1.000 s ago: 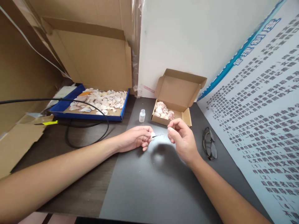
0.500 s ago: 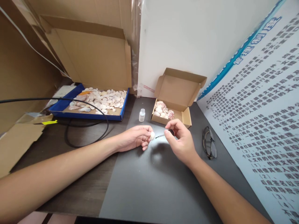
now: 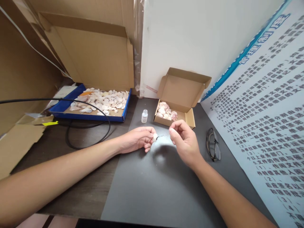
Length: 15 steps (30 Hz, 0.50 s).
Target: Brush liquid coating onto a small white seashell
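Note:
Between thumb and fingers, my left hand [image 3: 139, 139] pinches a small white shell [image 3: 155, 137] above the dark mat. My right hand [image 3: 184, 139] grips a thin brush [image 3: 162, 136] whose dark tip is at the shell's right side, seemingly touching it. The brush's handle end is hidden behind my right fingers. A small uncapped glass bottle [image 3: 144, 116] with a white label stands upright just beyond my left hand. Behind my right hand, a small open cardboard box [image 3: 190, 118] holds several white and pinkish shells [image 3: 166, 111].
A blue-edged tray [image 3: 106, 119] full of shells lies at the back left, with a black cable [image 3: 109, 126] looping before it. Folded glasses [image 3: 213, 145] rest on the mat [image 3: 152, 193] at right. Flattened cardboard [image 3: 21, 142] is far left; a printed poster [image 3: 268, 95] leans right.
The brush tip has moved slightly left and up, to the shell's edge. My right hand has turned a little, so the dark handle end no longer shows. The left hand has barely moved.

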Each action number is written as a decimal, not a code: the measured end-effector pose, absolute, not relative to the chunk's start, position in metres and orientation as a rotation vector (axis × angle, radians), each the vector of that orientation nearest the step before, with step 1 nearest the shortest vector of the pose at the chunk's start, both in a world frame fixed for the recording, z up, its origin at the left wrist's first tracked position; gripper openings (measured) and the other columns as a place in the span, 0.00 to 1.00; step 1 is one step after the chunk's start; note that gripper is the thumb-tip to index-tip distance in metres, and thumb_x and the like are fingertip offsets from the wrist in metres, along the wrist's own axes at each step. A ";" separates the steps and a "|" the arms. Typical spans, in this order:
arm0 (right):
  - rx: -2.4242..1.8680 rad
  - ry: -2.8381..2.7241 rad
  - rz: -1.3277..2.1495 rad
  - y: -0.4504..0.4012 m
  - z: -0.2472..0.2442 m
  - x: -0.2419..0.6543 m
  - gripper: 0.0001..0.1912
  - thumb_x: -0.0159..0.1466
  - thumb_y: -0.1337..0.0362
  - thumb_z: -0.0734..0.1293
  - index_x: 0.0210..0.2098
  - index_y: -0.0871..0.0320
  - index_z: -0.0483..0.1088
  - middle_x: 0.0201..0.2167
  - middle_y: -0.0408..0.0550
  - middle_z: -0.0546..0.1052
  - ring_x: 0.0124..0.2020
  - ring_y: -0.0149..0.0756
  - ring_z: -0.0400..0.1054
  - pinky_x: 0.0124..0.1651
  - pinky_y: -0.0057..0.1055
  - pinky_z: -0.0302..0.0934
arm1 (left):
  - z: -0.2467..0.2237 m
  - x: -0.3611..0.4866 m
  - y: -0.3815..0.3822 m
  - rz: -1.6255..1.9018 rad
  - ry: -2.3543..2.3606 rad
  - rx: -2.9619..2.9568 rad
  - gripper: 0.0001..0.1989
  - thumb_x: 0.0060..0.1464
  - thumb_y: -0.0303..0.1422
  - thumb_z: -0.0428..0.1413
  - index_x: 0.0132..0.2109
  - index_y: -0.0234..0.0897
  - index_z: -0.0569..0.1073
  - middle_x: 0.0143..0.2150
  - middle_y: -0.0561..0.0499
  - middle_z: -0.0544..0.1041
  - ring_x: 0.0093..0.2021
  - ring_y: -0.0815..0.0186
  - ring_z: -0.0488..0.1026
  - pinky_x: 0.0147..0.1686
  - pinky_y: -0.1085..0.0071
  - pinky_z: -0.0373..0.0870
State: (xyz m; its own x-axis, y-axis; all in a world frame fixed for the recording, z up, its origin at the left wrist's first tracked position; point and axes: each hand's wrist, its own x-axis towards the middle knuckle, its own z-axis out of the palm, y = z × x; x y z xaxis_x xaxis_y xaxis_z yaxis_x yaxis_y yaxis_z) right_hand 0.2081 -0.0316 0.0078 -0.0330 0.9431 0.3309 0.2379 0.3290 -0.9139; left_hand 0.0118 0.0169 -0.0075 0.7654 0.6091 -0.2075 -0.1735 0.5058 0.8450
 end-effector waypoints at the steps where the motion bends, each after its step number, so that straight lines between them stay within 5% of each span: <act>1: -1.133 -1.521 0.804 -0.031 0.008 0.208 0.05 0.64 0.64 0.64 0.33 0.55 0.64 0.22 0.36 0.62 0.21 0.28 0.54 0.25 0.28 0.51 | -0.007 0.012 0.017 0.499 0.529 0.929 0.07 0.53 0.31 0.60 0.34 0.34 0.69 0.26 0.54 0.69 0.23 0.73 0.64 0.25 0.73 0.66; 15: -1.118 -1.503 0.837 -0.031 0.007 0.209 0.04 0.64 0.65 0.65 0.35 0.55 0.64 0.23 0.36 0.62 0.22 0.27 0.54 0.25 0.28 0.50 | -0.007 0.012 0.017 0.489 0.527 0.932 0.06 0.54 0.30 0.59 0.34 0.34 0.69 0.26 0.54 0.69 0.23 0.73 0.64 0.25 0.74 0.67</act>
State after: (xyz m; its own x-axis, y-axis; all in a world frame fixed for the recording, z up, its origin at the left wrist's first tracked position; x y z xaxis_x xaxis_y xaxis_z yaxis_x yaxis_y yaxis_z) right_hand 0.2091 -0.0306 0.0073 -0.0280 0.9455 0.3245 0.2221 0.3224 -0.9202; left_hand 0.0116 0.0172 -0.0067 0.7702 0.6020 -0.2107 -0.1652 0.5073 0.8458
